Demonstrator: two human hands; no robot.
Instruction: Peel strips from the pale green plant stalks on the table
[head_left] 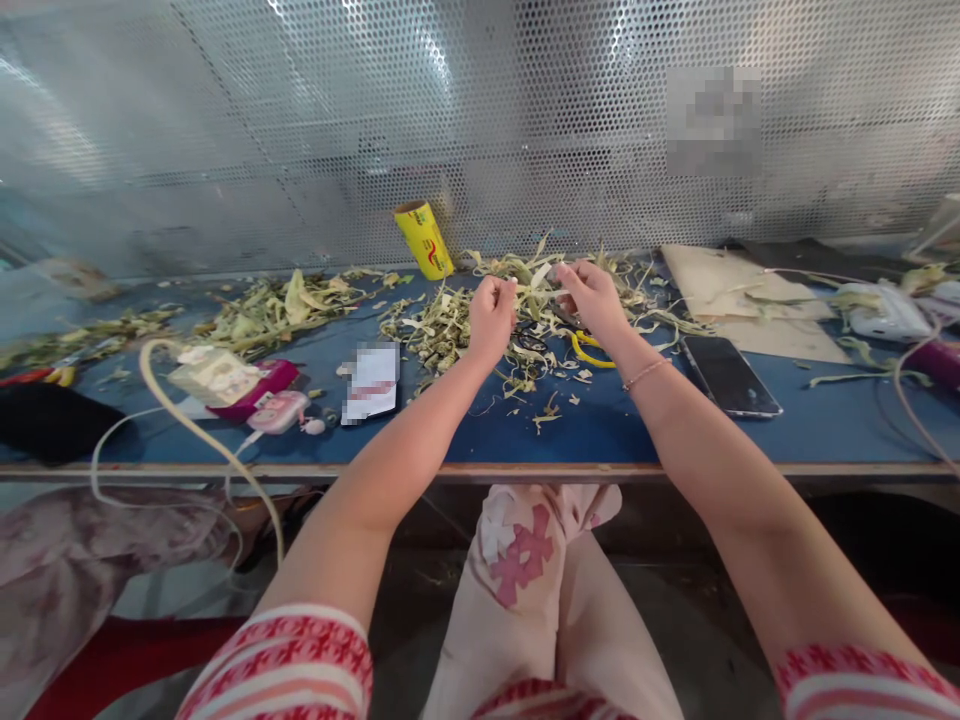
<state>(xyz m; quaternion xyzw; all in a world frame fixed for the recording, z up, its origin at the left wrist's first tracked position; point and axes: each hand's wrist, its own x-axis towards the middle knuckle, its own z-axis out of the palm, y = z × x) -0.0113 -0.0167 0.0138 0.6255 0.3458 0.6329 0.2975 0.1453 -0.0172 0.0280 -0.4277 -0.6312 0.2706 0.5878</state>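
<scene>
in the head view, the left hand (492, 315) and right hand (594, 300) are pinching a pale dry strip (538, 278) between them above the leafy pile (441, 330), seemingly steadying it from both sides; a yellow loop (588, 359) is lying nearby, likely for easy reach.

A workbench (555, 435) with a flat blue top bore a central heap of dry pale-green leaf strips (439, 325), a second leafy heap (274, 315) leftward, one tilted yellow printed cylinder (425, 242) behind, yellow looped handles (592, 361), one black rectangular smartphone (729, 375) and flat brown sheets (724, 285) at right.
</scene>
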